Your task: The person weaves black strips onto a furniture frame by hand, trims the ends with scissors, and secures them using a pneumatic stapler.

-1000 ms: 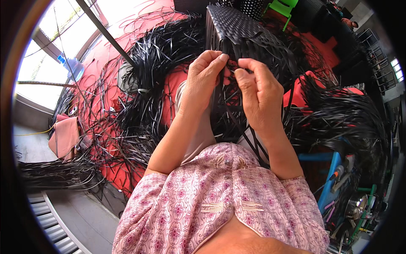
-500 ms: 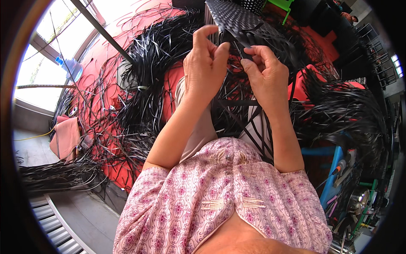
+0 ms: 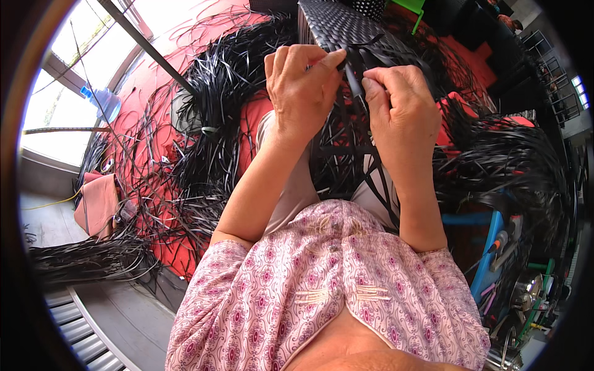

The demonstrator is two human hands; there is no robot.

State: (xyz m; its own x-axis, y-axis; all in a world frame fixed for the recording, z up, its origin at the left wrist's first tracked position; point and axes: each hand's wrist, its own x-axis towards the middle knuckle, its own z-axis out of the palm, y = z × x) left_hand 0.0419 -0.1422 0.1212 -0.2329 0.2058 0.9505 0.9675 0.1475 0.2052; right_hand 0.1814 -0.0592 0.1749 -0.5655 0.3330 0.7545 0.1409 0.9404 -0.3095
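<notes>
Head view: left hand (image 3: 302, 89) and right hand (image 3: 403, 104) pinch black strips (image 3: 353, 80) beside black wickerwork (image 3: 346, 26).

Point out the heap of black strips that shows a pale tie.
The large heap just left of the left hand: a pale tie shows on it. None is visible on the lower-left heap or the far-right heap.
</notes>
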